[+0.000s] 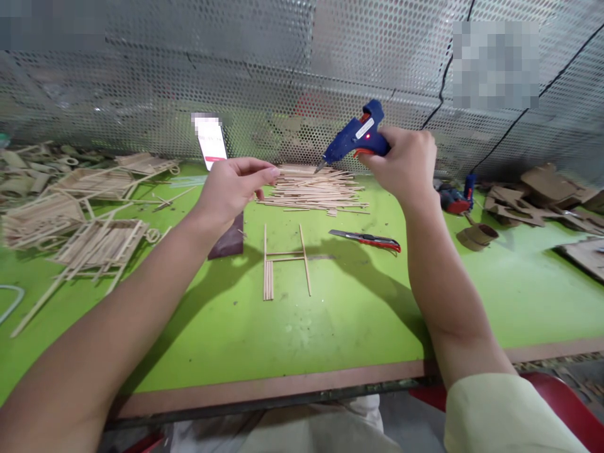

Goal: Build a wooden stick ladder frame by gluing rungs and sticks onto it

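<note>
My right hand (408, 160) is wrapped round the handle of a blue hot glue gun (352, 137), its red light lit and nozzle pointing down to the left. With thumb and fingers pinched, my left hand (238, 189) holds what looks like a thin wooden stick (297, 169), reaching toward the nozzle; it blends with the stick pile (321, 192) behind. Below both hands, an H-shaped stick frame (285, 256) lies flat on the green table (283, 343). Several short sticks (268, 280) lie side by side along its lower left leg.
A utility knife (370, 240) lies right of the frame. A dark brown block (229, 242) sits under my left wrist, with a phone (211, 141) upright behind. Stick-built models (101, 245) crowd the left. At right are a bamboo cup (477, 236) and cardboard scraps (516, 204).
</note>
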A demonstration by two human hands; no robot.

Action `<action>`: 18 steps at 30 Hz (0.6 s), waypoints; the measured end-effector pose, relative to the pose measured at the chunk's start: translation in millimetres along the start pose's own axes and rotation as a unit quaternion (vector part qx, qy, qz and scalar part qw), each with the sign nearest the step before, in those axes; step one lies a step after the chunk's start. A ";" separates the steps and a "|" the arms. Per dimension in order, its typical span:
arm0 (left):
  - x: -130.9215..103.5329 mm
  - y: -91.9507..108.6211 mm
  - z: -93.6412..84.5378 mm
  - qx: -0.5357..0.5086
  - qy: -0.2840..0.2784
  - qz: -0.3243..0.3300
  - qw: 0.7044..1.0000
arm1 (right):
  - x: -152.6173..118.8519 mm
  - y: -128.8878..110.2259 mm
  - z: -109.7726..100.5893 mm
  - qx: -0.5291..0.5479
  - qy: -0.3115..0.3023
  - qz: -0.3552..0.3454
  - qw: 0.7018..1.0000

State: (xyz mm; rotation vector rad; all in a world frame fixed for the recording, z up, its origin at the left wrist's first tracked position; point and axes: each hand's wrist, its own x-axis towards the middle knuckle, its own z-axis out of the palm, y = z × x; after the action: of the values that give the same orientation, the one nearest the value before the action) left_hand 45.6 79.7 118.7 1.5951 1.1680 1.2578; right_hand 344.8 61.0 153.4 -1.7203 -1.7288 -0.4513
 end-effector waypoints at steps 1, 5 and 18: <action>0.0 0.3 0.2 -0.001 0.000 -0.001 1.000 | 0.1 0.2 0.4 -0.005 0.004 -0.001 1.000; -0.6 1.5 0.9 0.002 0.004 -0.007 1.000 | 0.3 1.0 1.1 -0.015 0.011 -0.003 1.000; 0.4 -2.0 0.7 0.002 0.004 -0.003 1.000 | 0.2 1.2 1.1 -0.010 0.006 0.008 1.000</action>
State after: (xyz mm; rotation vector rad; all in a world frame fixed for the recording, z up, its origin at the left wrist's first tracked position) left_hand 45.9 80.6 116.7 1.5905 1.1787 1.2597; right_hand 345.8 62.0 152.5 -1.7417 -1.7050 -0.4734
